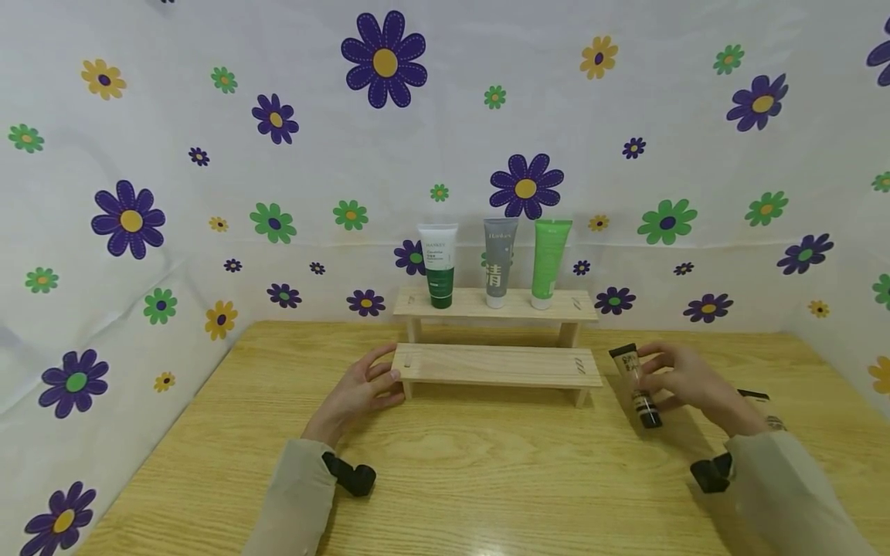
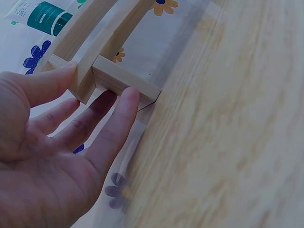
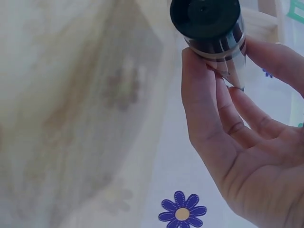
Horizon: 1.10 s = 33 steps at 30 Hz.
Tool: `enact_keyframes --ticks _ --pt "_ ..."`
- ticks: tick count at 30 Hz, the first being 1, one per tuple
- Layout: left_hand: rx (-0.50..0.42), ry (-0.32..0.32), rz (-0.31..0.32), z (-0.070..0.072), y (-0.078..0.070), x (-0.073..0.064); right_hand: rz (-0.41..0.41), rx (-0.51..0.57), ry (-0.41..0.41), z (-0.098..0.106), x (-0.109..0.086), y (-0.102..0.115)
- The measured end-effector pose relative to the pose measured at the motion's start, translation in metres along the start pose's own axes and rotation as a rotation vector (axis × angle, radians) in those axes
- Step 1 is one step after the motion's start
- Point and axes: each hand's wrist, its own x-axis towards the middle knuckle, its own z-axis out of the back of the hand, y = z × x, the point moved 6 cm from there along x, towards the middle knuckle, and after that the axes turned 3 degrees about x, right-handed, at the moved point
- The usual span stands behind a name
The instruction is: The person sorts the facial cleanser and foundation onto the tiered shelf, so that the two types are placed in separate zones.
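My right hand [image 1: 684, 378] pinches a beige squeeze tube [image 1: 633, 378] with a black cap and black crimped end, tilted cap-down at the shelf's right. In the right wrist view its black cap [image 3: 204, 19] faces the camera above my fingers. My left hand [image 1: 360, 390] holds the left end of a two-tier wooden shelf [image 1: 494, 367], its thumb at the lower board and fingers by the end leg [image 2: 128, 78]. On the upper board [image 1: 466, 303] stand a white-and-green tube [image 1: 439, 266], a grey tube [image 1: 499, 262] and a bright green tube [image 1: 551, 262].
Another black-ended tube [image 1: 773, 421] lies on the wood-grain table [image 1: 445, 479] at the right, partly hidden behind my right wrist. Behind the shelf hangs a white flower-print cloth [image 1: 445, 139], also along both sides.
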Motion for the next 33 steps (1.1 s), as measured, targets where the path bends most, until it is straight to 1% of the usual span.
enact_keyframes --ticks 9,13,17,24,33 --pt "0.004 -0.001 -0.002 0.0 0.001 0.0 0.049 0.031 -0.034 0.004 0.0 0.014" --pt "0.009 0.002 -0.008 -0.001 0.0 0.001 0.073 0.042 -0.068 0.005 0.001 0.021" --pt "0.013 0.005 -0.015 -0.002 0.0 0.001 0.073 0.043 -0.1 0.006 0.002 0.028" --pt "0.012 0.008 -0.017 0.0 0.0 0.001 0.083 0.042 -0.119 0.006 0.003 0.041" --pt "0.002 0.011 -0.014 0.0 0.001 0.001 0.095 0.043 -0.131 0.003 0.004 0.053"
